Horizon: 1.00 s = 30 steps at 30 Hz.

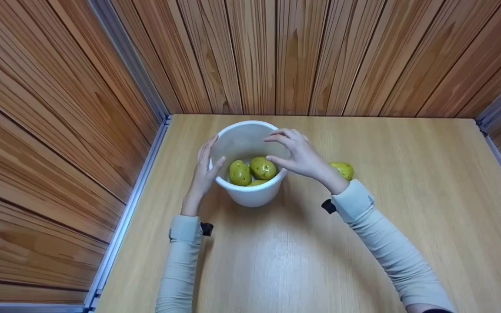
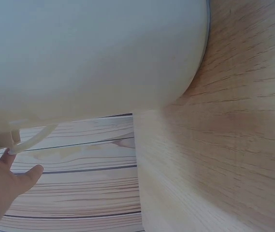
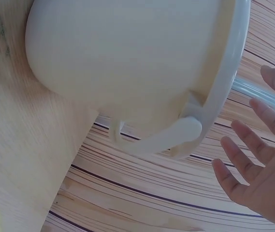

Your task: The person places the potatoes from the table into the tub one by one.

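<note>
A white bucket [image 1: 254,198] stands upright on the table, its round mouth towards me. Inside lie three speckled, yellow-green rounded fruits; the right one [image 1: 262,168] and left one [image 1: 239,173] show well, the lowest [image 1: 257,183] only partly. My left hand [image 1: 204,169] rests at the bucket's left rim, thumb apart; in the left wrist view its fingers touch the bucket near the handle [image 2: 36,139]. My right hand [image 1: 294,152] hovers at the right rim with spread fingers, holding nothing. In the right wrist view it is apart from the bucket and its handle [image 3: 161,137].
Another yellow-green fruit [image 1: 342,169] lies on the wooden table [image 1: 407,195] right of the bucket, partly hidden by my right forearm. Wood-plank walls [image 1: 294,56] stand behind and at the left, with a metal edge strip [image 1: 133,204] along the left table side.
</note>
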Each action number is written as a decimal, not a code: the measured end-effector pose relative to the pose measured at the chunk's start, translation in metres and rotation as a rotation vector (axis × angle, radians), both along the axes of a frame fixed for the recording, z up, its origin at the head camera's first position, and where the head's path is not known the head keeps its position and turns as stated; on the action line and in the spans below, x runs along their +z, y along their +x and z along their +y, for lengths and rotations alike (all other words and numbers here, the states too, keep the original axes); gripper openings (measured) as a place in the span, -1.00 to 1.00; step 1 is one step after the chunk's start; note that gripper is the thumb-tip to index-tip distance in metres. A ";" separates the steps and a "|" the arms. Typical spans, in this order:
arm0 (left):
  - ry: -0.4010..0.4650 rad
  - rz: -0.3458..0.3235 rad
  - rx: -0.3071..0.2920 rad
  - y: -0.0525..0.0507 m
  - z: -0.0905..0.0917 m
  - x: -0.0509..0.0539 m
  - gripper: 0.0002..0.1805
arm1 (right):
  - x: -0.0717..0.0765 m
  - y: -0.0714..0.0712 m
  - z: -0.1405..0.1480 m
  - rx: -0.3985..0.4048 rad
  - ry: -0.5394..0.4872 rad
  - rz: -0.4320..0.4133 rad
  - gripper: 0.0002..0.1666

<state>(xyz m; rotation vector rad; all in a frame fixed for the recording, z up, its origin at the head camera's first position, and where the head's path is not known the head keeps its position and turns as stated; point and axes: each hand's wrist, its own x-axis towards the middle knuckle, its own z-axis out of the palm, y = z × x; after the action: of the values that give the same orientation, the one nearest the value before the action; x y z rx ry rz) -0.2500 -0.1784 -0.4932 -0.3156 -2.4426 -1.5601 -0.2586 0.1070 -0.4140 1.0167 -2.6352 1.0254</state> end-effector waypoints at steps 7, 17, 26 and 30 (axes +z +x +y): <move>0.003 -0.002 -0.001 0.002 0.000 0.001 -0.25 | 0.002 0.002 0.004 -0.009 0.001 0.009 -0.47; 0.000 -0.011 -0.006 0.002 -0.001 0.000 -0.29 | 0.000 0.002 0.011 -0.035 0.001 -0.008 -0.48; -0.009 0.032 -0.009 0.003 0.001 0.005 -0.28 | 0.000 0.001 0.022 -0.055 -0.015 -0.011 -0.46; -0.020 0.048 0.004 -0.001 0.000 0.001 -0.25 | -0.001 0.000 0.026 -0.056 -0.022 0.030 -0.47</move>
<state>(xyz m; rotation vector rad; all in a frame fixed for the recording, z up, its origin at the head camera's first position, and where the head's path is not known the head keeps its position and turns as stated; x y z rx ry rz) -0.2506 -0.1782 -0.4926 -0.3472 -2.4224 -1.5091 -0.2582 0.1332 -0.4154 0.9400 -2.6076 1.0167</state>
